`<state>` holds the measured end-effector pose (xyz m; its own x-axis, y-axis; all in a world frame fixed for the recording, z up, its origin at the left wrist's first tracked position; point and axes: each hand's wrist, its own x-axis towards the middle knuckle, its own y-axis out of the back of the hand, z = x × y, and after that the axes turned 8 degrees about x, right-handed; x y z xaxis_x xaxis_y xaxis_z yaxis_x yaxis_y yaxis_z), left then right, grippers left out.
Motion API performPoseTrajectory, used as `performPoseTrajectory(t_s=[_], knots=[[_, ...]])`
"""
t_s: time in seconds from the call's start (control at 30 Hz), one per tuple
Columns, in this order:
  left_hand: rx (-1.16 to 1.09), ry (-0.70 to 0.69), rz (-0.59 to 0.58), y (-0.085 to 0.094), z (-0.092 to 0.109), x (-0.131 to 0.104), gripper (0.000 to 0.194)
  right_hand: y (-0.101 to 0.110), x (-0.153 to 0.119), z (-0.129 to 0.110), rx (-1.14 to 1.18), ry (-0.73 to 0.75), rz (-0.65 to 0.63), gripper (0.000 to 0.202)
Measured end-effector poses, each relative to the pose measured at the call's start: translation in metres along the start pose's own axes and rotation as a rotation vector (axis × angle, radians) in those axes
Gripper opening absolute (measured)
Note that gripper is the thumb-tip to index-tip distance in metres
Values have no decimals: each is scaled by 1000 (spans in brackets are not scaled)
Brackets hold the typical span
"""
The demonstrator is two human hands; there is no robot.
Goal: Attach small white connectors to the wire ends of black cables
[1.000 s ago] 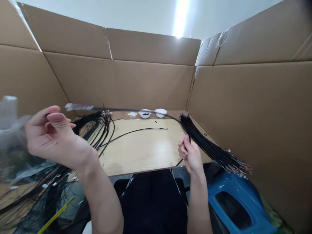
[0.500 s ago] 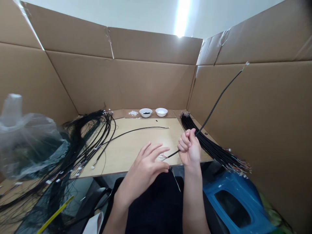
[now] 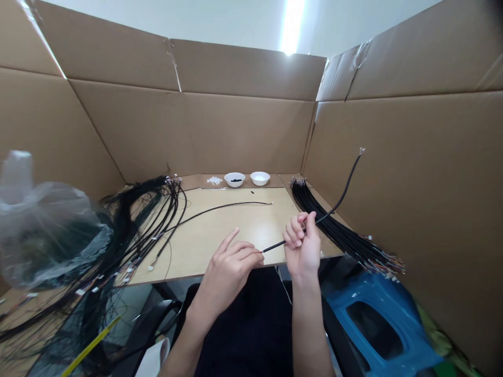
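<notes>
A black cable [image 3: 341, 201] runs through my right hand [image 3: 302, 243], whose fingers are closed round it above the table's front edge. Its upper part bends up to the right and ends in a small pale connector [image 3: 362, 151]. At the cable's lower left end, my left hand [image 3: 236, 262] pinches the thin coloured wires between thumb and fingers, with the index finger raised. The fingers hide most of those wires. Another black cable [image 3: 220, 208] lies across the table behind my hands, with a small connector at its right tip.
A thick bundle of black cables [image 3: 334, 225] lies on the right, above a blue plastic stool [image 3: 377, 324]. Loose cables [image 3: 157, 220] and a plastic bag [image 3: 51, 230] fill the left. Two white bowls [image 3: 234, 180] and white pieces [image 3: 214, 180] stand at the back by cardboard walls [image 3: 251, 125].
My left hand has closed on the wires that were fanned out and free. The cable's far end has swung down and to the left.
</notes>
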<state>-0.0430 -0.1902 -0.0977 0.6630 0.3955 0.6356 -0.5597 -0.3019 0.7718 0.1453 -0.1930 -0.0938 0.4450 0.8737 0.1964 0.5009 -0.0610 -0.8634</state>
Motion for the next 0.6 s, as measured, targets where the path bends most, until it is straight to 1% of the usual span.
performPoseTrajectory(t_s=[0.13, 0.23, 0.33, 0.4, 0.43, 0.47, 0.5, 0.53, 0.57, 0.6], knots=[[-95, 56, -22, 4, -8, -3, 23, 12, -10, 0, -146, -23, -59, 41], [-159, 79, -1, 11, -16, -8, 21, 25, -14, -7, -331, -111, -167, 39], [-218, 88, 12, 16, -24, -12, 20, 34, -17, -20, -570, -334, -375, 45], [-249, 88, 9, 17, -29, -15, 20, 34, -22, -30, -704, -483, -544, 38], [-261, 85, 7, 18, -30, -16, 21, 31, -26, -34, -754, -513, -617, 30], [-271, 84, 0, 19, -31, -16, 21, 27, -30, -37, -800, -502, -682, 22], [-279, 83, -6, 19, -31, -17, 21, 21, -35, -38, -855, -403, -740, 17], [-286, 81, -12, 20, -29, -17, 21, 15, -39, -38, -875, -227, -744, 11], [-291, 77, -22, 22, -27, -17, 21, 9, -42, -37, -890, -26, -716, 6], [-292, 71, -33, 23, -24, -16, 20, 3, -44, -35, -935, 141, -718, 8]])
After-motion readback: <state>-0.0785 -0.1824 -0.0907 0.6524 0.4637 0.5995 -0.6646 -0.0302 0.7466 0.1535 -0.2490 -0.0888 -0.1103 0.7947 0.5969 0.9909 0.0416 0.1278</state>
